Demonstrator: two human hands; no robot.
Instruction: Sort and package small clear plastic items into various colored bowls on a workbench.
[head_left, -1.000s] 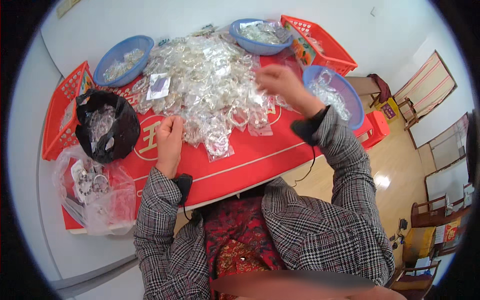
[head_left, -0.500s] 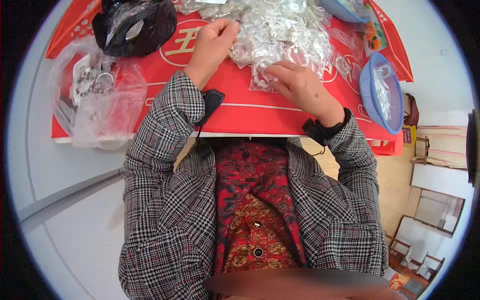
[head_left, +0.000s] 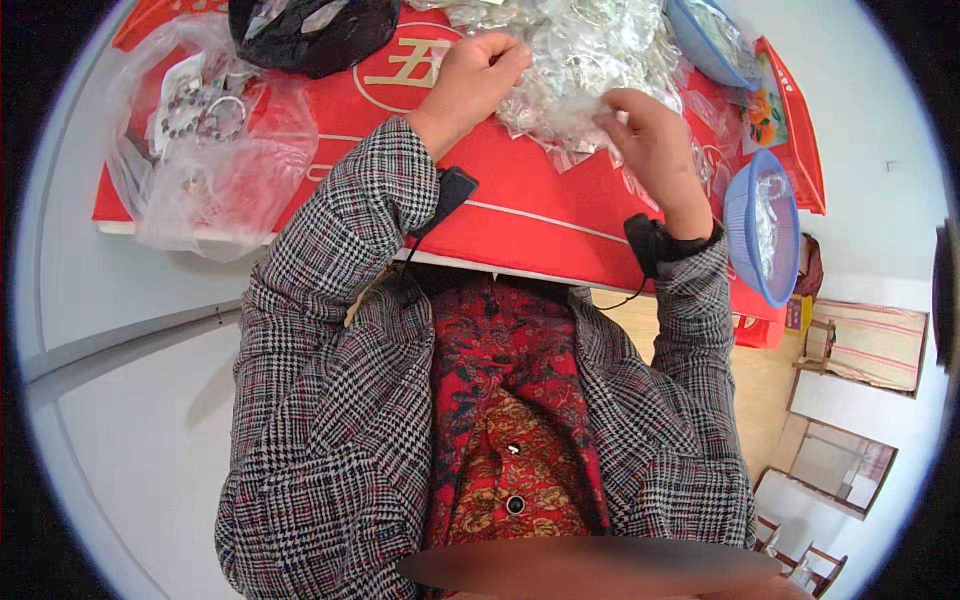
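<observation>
Clear jewelry packets (head_left: 590, 50) are heaped on the red tablecloth (head_left: 540, 228), right at this person's fingers. Left hand (head_left: 475, 80) is loosely curled, thumb up near the forefinger, by the heap's near-left edge; can't tell if anything's pinched in there. Right hand (head_left: 652, 145) is half-curled, small gap between thumb and forefinger, fingertips at a blurry clear packet (head_left: 577, 112). Honestly can't tell if it's actually gripped.

Heap of small clear plastic packets (head_left: 590, 60): far middle, on red tablecloth (head_left: 340, 110)
Left hand (head_left: 472, 80): fingers curled, heap's left edge
Right hand (head_left: 655, 150): fingers bent, heap's near right
Far left: black plastic bag (head_left: 330, 45)
Right: round blue plastic basket (head_left: 740, 215)
</observation>
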